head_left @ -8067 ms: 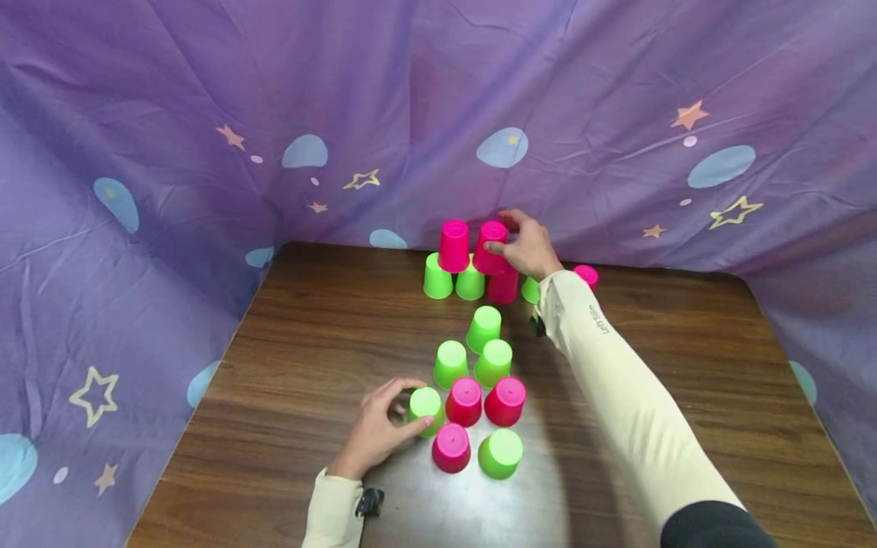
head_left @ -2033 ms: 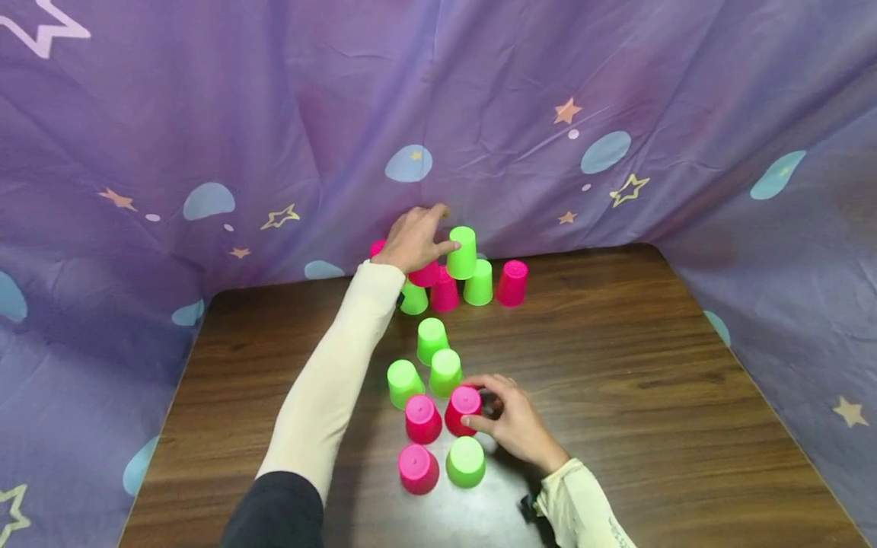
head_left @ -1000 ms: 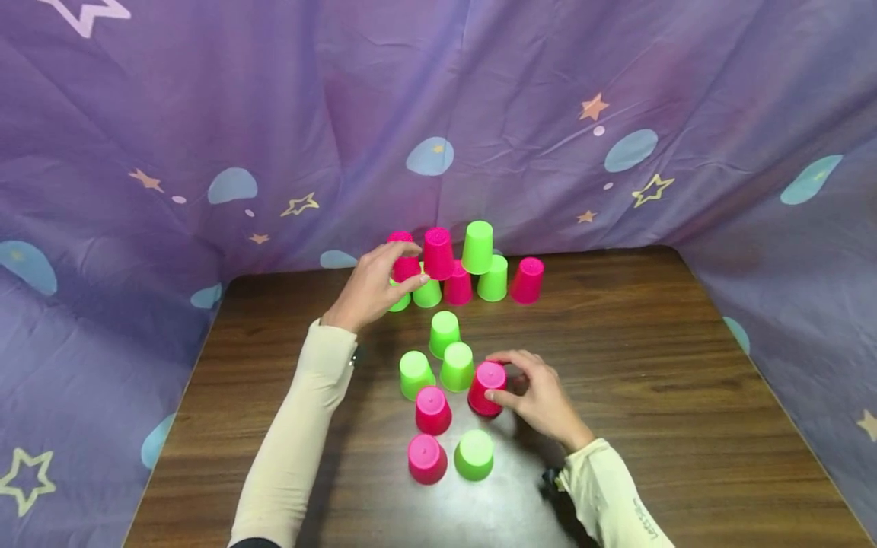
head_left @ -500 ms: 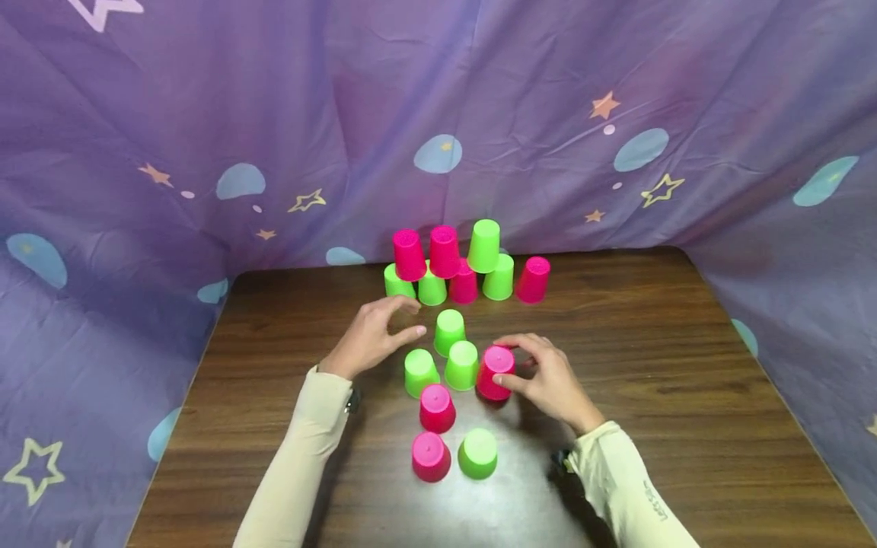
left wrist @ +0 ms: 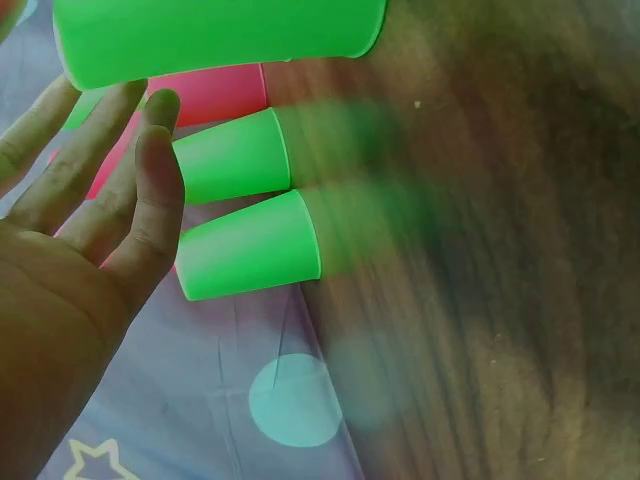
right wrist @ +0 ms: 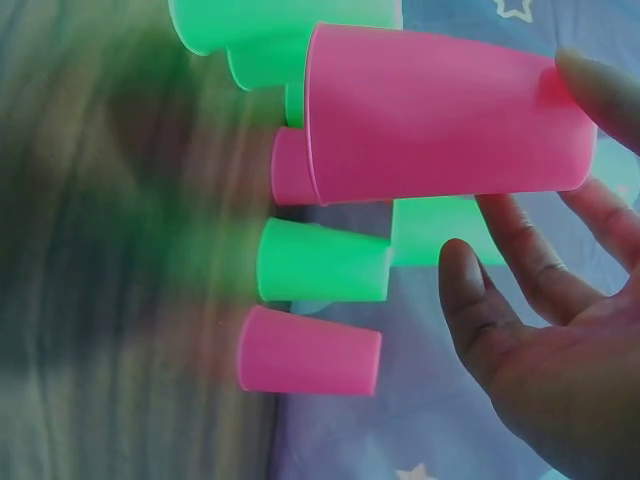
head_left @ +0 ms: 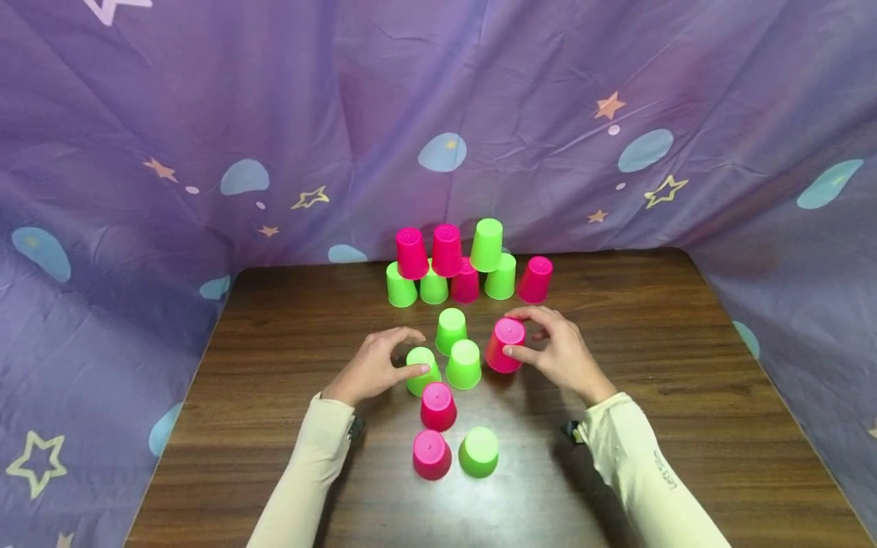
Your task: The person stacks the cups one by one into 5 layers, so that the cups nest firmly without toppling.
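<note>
Inverted pink cup (head_left: 500, 342), held by the right hand (head_left: 562, 354) just right of the centre of the desk (head_left: 651, 373). Thumb and fingertips pinch it near the closed end; the rim appears raised off the wood. To its left stand the middle green cup (head_left: 464, 365) and, nearer the rear edge, the farther green cup (head_left: 451, 332). The left hand (head_left: 370, 369) spreads its thumb and fingers apart about the leftmost green cup (head_left: 422, 358); whether they touch it cannot be told. Along the rear edge, an upper tier (head_left: 447, 251) of three cups rests on a lower tier (head_left: 465, 288) of five.

Handling: the step in hand, judged a one-handed carry, calls for a light pinch, since thin walls would probably flex, with the rim level and the free-standing cups given room. The tiers look easily jarred.

Views: the head view gives the whole layout but hides the right hand's lower fingers; the right wrist view shows them apart from the cup wall. The left wrist view alone shows the left fingers extended beneath a green cup's outline.
</note>
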The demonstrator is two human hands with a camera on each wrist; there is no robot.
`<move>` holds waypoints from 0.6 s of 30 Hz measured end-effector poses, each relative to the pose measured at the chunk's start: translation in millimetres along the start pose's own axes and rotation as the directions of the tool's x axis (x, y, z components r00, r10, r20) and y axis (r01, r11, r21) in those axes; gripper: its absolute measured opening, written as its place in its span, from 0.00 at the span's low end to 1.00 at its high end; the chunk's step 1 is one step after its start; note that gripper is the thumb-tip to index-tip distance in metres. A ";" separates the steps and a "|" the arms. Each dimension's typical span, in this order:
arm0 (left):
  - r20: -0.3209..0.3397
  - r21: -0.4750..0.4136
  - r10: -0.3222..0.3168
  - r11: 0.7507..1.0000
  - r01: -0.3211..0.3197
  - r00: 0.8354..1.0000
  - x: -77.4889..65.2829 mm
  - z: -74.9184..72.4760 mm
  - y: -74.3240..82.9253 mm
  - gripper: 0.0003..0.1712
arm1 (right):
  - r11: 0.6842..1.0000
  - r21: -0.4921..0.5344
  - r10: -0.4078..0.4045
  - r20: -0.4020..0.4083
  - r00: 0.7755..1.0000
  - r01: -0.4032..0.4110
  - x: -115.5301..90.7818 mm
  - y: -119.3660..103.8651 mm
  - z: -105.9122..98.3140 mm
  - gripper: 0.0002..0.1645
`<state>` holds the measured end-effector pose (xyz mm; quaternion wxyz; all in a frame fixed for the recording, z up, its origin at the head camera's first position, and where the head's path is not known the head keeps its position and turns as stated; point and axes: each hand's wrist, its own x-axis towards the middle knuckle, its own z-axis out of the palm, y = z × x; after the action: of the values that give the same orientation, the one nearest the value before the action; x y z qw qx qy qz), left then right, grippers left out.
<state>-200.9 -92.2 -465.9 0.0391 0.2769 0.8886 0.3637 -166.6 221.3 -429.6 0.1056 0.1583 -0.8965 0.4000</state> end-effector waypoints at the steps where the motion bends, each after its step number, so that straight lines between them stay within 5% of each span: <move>1: 0.004 -0.002 0.001 1.000 -0.001 1.000 -0.9 0.8 -0.6 0.30 | 1.000 -0.003 0.000 0.001 1.000 0.000 2.6 -0.1 -1.3 0.29; 18: -0.007 -0.043 0.020 0.999 -0.020 1.000 -7.2 8.1 -2.9 0.26 | 0.997 0.014 0.080 0.025 0.996 -0.080 46.2 15.5 -32.9 0.29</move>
<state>-193.9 -92.6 -474.8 0.0385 0.2835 0.8779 0.3841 -213.2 246.5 -403.9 0.0775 0.1278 -0.9003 0.4088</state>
